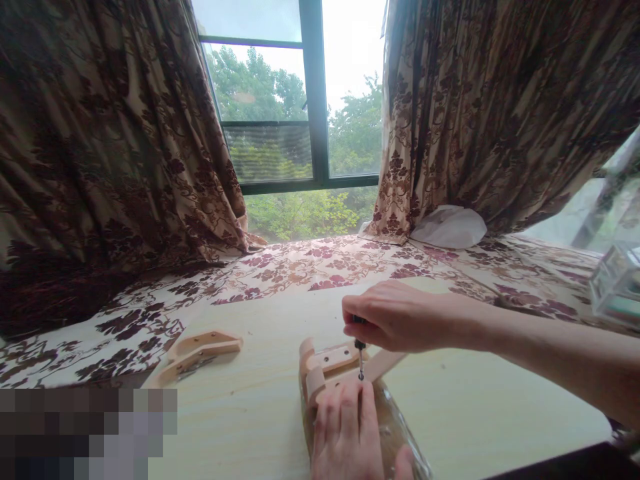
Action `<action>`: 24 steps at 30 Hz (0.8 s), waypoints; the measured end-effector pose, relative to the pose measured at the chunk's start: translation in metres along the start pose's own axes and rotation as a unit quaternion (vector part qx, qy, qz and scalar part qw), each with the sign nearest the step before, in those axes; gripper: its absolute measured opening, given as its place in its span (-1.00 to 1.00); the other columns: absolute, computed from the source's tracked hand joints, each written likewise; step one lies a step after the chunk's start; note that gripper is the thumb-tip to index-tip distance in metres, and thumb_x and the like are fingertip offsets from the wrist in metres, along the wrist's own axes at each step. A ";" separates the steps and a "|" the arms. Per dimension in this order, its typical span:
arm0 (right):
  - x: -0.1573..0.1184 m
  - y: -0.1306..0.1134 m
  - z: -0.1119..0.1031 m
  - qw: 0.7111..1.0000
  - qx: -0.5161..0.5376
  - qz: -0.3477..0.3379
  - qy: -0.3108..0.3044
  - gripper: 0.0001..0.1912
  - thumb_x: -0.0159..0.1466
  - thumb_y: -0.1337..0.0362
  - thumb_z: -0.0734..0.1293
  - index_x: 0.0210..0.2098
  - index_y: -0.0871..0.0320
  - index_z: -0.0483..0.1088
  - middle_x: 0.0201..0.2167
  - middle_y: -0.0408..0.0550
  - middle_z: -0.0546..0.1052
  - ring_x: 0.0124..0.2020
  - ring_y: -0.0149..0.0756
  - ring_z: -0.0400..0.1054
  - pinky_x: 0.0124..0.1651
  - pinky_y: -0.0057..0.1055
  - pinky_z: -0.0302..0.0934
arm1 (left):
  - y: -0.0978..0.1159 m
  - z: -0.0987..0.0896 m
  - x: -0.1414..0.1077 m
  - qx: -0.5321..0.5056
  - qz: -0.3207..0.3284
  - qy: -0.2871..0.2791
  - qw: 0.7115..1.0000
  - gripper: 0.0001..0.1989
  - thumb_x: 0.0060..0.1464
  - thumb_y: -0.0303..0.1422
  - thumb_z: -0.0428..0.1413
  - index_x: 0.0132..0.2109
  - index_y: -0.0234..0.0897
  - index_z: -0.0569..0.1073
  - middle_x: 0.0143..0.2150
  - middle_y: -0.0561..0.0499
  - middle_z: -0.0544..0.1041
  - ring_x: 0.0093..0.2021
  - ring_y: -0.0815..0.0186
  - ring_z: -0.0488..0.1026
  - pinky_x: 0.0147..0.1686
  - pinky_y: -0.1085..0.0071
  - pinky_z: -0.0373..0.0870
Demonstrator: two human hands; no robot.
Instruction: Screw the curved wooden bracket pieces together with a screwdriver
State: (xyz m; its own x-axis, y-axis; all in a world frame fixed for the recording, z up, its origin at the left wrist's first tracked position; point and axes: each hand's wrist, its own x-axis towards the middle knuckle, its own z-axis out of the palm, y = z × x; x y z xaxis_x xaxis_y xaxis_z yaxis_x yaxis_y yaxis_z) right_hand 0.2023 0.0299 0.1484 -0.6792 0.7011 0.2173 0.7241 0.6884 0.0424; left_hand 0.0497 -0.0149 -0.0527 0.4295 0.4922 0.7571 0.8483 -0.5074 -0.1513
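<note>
My right hand [383,317] is closed around the dark handle of a screwdriver [361,357]. The tool stands nearly upright, its tip down at a screw hole in a pale wooden piece [336,358] with several dark holes. From the near side, my left hand [347,430] presses its fingers over this piece and steadies it; the fingertips lie just below the screwdriver's tip. Rounded wooden parts stick up at the piece's left end, and a flat wooden bar [386,363] extends to the right, partly behind my right hand. Beneath lies a brown item in clear plastic [400,427].
A pale wooden board [260,413] carries the work. On its left lie an angled wooden part [207,345] and several small metal screws [197,367]. Behind are floral cloth [320,267], a white plastic bag [450,227], curtains and a window. A clear box [617,283] stands far right.
</note>
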 end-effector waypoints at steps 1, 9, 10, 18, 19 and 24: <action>0.001 0.001 0.001 1.000 -0.004 0.007 0.004 -0.83 0.28 0.24 0.21 -0.40 0.16 0.34 -0.56 -0.08 0.43 -0.57 -0.37 0.11 -0.53 -0.38 -0.17 | 0.000 0.000 0.000 0.000 0.002 0.001 1.000 -0.33 -0.17 -0.21 0.09 0.14 -0.36 0.29 0.03 -0.08 0.43 0.05 0.09 0.31 0.04 0.15 0.19; -0.002 0.002 -0.005 0.999 0.019 -0.036 -0.020 -0.87 0.23 0.35 0.22 -0.45 0.10 0.31 -0.58 -0.18 0.40 -0.58 -0.41 0.10 -0.53 -0.41 -0.14 | 0.002 -0.006 0.002 0.004 -0.004 -0.005 1.000 -0.33 -0.20 -0.21 0.11 0.12 -0.35 0.32 0.02 -0.08 0.43 0.04 0.09 0.32 0.04 0.16 0.21; -0.002 0.002 -0.003 0.999 0.015 -0.032 -0.015 -0.86 0.24 0.33 0.21 -0.46 0.10 0.30 -0.59 -0.17 0.38 -0.58 -0.41 0.07 -0.54 -0.40 -0.16 | 0.002 -0.006 0.002 0.004 -0.002 -0.005 1.000 -0.33 -0.20 -0.21 0.11 0.11 -0.35 0.32 0.03 -0.08 0.42 0.04 0.09 0.32 0.04 0.16 0.21; 0.000 0.004 -0.005 1.000 0.024 -0.003 -0.014 -0.89 0.23 0.22 0.26 -0.39 0.10 0.35 -0.60 -0.16 0.37 -0.57 -0.38 0.12 -0.53 -0.39 -0.14 | 0.002 -0.005 0.001 0.007 -0.006 -0.004 1.000 -0.32 -0.19 -0.20 0.10 0.14 -0.34 0.29 0.03 -0.07 0.42 0.05 0.11 0.32 0.04 0.17 0.22; -0.002 0.004 -0.007 0.999 0.035 -0.018 -0.020 -0.93 0.23 0.26 0.26 -0.39 0.09 0.34 -0.58 -0.17 0.39 -0.56 -0.39 0.14 -0.52 -0.40 -0.12 | 0.002 -0.005 0.001 0.008 -0.006 -0.006 1.000 -0.31 -0.19 -0.20 0.10 0.14 -0.34 0.29 0.03 -0.07 0.42 0.05 0.10 0.32 0.04 0.16 0.22; -0.003 0.002 -0.003 0.998 0.046 -0.037 -0.007 -0.88 0.28 0.29 0.19 -0.39 0.11 0.29 -0.57 -0.15 0.39 -0.56 -0.39 0.11 -0.50 -0.41 -0.13 | 0.002 -0.006 0.001 0.007 -0.002 -0.012 1.000 -0.32 -0.18 -0.21 0.08 0.14 -0.36 0.28 0.02 -0.11 0.44 0.04 0.07 0.35 0.02 0.14 0.26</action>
State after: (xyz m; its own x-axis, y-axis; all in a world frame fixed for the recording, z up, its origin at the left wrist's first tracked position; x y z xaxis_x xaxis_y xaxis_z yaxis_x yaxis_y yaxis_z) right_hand 0.2061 0.0289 0.1510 -0.7327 0.6497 0.2027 0.6582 0.7522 -0.0316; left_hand 0.0503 -0.0192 -0.0483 0.4330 0.5109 0.7426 0.8541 -0.4959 -0.1569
